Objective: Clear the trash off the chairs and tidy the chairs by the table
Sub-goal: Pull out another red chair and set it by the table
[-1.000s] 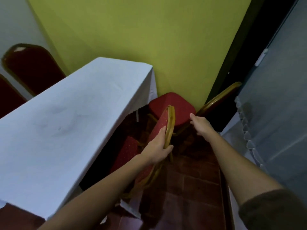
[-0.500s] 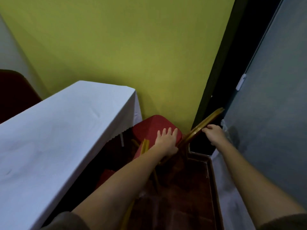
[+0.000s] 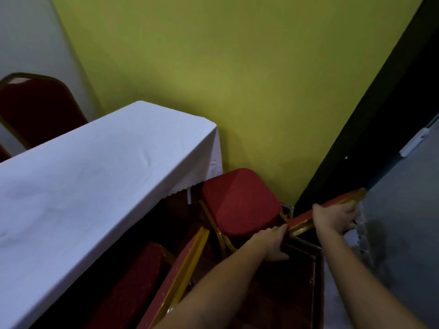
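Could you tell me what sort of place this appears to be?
Probably a banquet or function room: a long table under a white cloth, red padded chairs with gold frames along it, and another such chair back on the far side.

Bench draped in a white cloth, top bare; dark red-brown floor carrying red gold-framed chairs beside the bench.

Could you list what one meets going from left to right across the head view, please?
Dark red chair back → white-clothed table → near chair's gold-edged back → red seat → left hand → right hand gripping the far chair's back → grey door.
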